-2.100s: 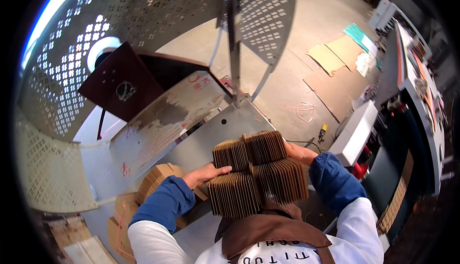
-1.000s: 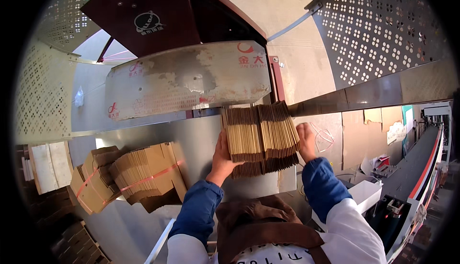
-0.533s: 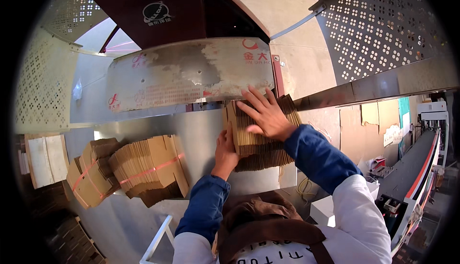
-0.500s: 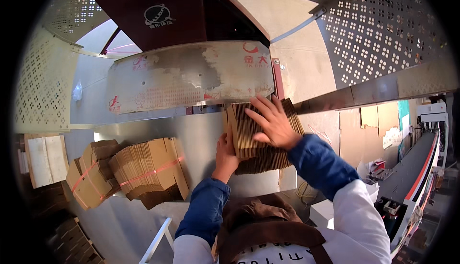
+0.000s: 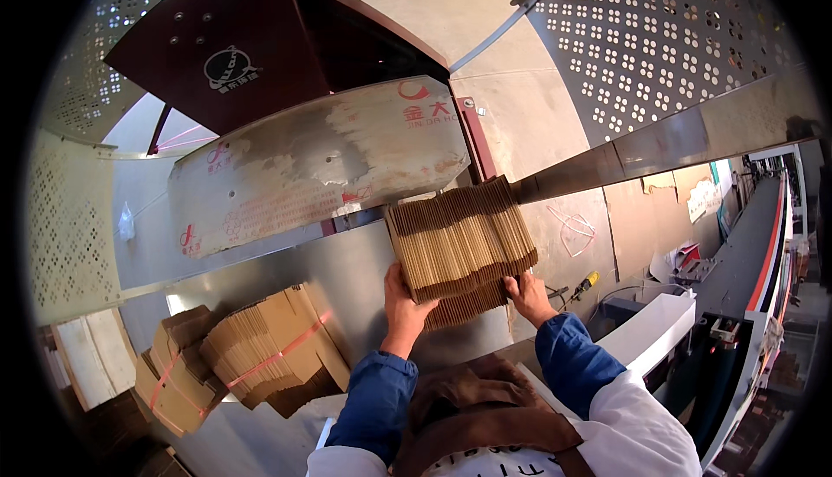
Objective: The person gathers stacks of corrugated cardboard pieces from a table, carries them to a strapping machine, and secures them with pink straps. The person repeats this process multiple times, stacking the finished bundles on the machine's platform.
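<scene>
A thick stack of flattened brown cardboard boxes [image 5: 464,239] lies in front of me, its folded edges facing up, beside the metal machine plate. My left hand [image 5: 404,311] is closed against the stack's near left corner, thumb along the side. At the near right corner, my right hand [image 5: 529,299] presses its fingers to the cardboard edges, so the stack is held between both hands. The undersides of both hands' grips are hidden. Left of my left hand, a cardboard bundle [image 5: 273,347] tied with pink string rests on the metal table [image 5: 368,265].
A second tied bundle [image 5: 178,369] leans at the far left. Ahead stands a dark red machine housing [image 5: 234,35] with a worn metal plate [image 5: 303,165]. A metal rail [image 5: 624,156] runs to the right, near a conveyor [image 5: 737,243] and a long white box [image 5: 646,334].
My right hand has left the stack's top and come back to its near right corner. The left hand still holds the left side. The whole view has turned somewhat.
</scene>
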Motion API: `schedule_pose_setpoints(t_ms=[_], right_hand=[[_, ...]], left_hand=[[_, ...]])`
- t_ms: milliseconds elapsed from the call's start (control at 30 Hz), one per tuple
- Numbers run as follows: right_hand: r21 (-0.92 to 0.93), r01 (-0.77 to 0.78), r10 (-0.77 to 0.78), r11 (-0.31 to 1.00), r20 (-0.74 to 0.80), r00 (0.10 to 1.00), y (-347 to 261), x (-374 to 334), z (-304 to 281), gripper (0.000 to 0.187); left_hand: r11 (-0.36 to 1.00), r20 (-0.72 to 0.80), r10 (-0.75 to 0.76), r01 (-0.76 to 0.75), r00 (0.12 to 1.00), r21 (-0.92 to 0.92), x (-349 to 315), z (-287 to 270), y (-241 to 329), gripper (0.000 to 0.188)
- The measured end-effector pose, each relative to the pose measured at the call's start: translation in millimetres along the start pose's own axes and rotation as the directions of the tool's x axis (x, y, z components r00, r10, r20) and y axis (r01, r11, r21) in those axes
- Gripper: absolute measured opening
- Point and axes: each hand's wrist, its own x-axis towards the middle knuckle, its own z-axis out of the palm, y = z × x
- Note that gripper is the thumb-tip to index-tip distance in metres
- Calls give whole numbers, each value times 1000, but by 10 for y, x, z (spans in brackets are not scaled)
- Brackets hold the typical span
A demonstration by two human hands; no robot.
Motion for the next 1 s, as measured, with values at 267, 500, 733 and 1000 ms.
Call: schedule_pose_setpoints(t_ms=[267, 500, 733, 1000], right_hand=[[-87, 77, -81, 993, -46, 996, -232, 307, 89, 24], [-79, 152, -162, 985, -136, 977, -319, 788, 162, 23], [-67, 203, -212, 977, -188, 959, -359, 923, 130, 26], [-143, 195, -219, 970, -174, 960, -284, 929, 153, 22]], left_hand=[[997, 14, 63, -64, 998, 53, 539, -192, -70, 94], [992, -21, 111, -109, 994, 63, 973, -198, -62, 95], [998, -51, 48, -50, 998, -42, 1060, -138, -110, 93], [992, -70, -33, 24, 997, -122, 1101, -155, 12, 88]])
